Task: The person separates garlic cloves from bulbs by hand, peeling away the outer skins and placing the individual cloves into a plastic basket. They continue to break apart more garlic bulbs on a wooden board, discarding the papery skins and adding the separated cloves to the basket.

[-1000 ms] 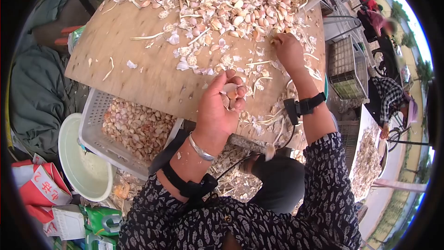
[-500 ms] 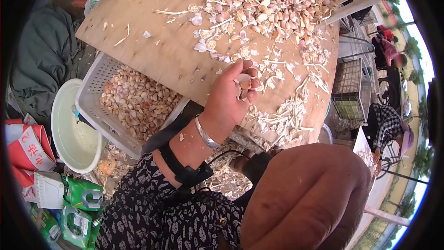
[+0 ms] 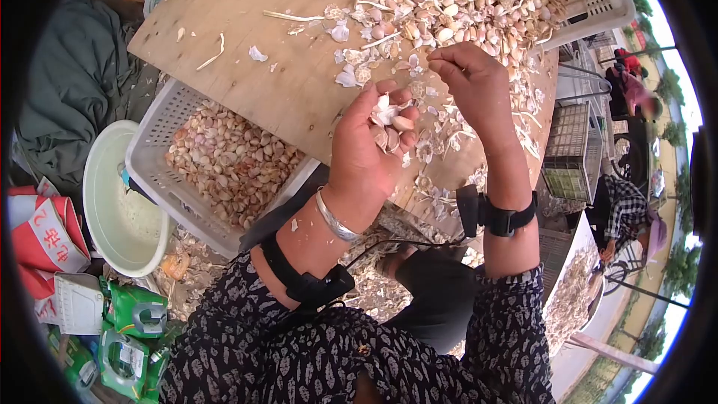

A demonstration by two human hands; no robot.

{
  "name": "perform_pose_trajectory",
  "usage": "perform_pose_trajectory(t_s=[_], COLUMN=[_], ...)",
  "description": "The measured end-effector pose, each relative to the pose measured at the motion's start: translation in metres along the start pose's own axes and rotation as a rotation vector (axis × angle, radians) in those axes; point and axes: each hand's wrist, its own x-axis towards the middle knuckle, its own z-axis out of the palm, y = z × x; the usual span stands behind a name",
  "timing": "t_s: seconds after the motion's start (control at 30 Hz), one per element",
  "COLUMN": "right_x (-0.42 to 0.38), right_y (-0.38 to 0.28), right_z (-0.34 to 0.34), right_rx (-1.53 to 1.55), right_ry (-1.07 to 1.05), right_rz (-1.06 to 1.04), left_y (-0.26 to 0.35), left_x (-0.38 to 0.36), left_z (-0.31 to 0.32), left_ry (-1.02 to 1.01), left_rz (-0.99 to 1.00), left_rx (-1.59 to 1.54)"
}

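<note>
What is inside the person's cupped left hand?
Several garlic cloves show in the left hand; anything beneath them, against the palm, is covered and cannot be seen.

Outdoor daylight; wooden tabletop (image 3: 198, 26); green trees (image 3: 669, 87), pale sky (image 3: 668, 28).

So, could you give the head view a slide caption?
Left hand cups pale garlic cloves over a tan wooden board, the right hand near a heap of pinkish cloves.

Leftward room over board (image 3: 247, 82) (garlic (image 3: 456, 4) ahead)
</note>
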Motion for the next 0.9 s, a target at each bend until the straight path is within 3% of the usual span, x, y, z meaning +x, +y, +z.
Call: perform_pose_trajectory(t_s=[0.13, 0.27, 0.33, 0.37, 0.47, 0.57, 0.7, 0.9], right_x=[0.023, 0.022, 0.014, 0.007, -0.027, -0.050, -0.048, -0.044], right_y=[0.040, 0.031, 0.013, -0.008, -0.086, -0.137, -0.144, -0.147], right_z=[0.046, 0.040, 0.019, 0.006, -0.026, -0.019, -0.022, -0.017], right_rx=[-0.415, -0.539, -0.102, 0.372, 1.030, 1.599, 1.614, 1.678], right_ry=[-0.266, -0.329, -0.261, -0.232, -0.255, -0.527, -0.533, -0.513], right_rz=[-0.241, -0.247, 0.155, 0.394, 0.351, -0.199, -0.194, -0.171], left_y=[0.001, 0.000, 0.000, -0.001, -0.004, -0.003, -0.004, -0.001], left_x=[0.000, 0.001, 0.002, 0.003, 0.006, 0.008, -0.001, -0.005], left_z=[0.000, -0.001, -0.003, -0.006, -0.010, -0.009, 0.001, 0.006], left_ry=[0.052, 0.068, 0.041, 0.037, 0.001, -0.080, 0.069, 0.066], left_rz=[-0.010, -0.005, -0.019, -0.013, -0.037, -0.103, -0.019, -0.030], left_rx=[0.000, 0.008, -0.004, -0.009, -0.045, -0.046, 0.000, -0.021])
